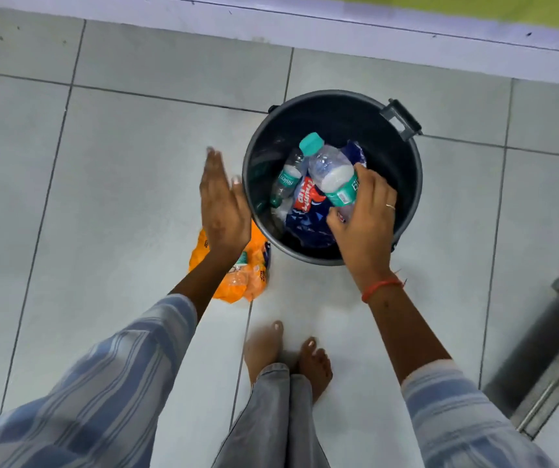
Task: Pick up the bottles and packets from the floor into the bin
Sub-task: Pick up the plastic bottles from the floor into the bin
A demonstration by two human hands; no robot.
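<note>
Clear plastic bottle (333,177), teal-capped, is gripped by the right hand (365,217) fingers above the bin (406,184) mouth; left hand (222,204) fingers spread, empty. Recommend release centrally. Orange packet (254,261) lies beside the bin.

bright, even overhead light is washing the pale floor tiles (129,170), soft shadows only. the left hand (224,204) is smearing with motion blur, and tile lines are bowing near the edges.

the right hand (364,217) grips a bottle (330,170) over the bin (406,197). the left hand (222,204) hangs flat and empty beside it, above an orange packet (254,265) on the floor (119,146).
</note>
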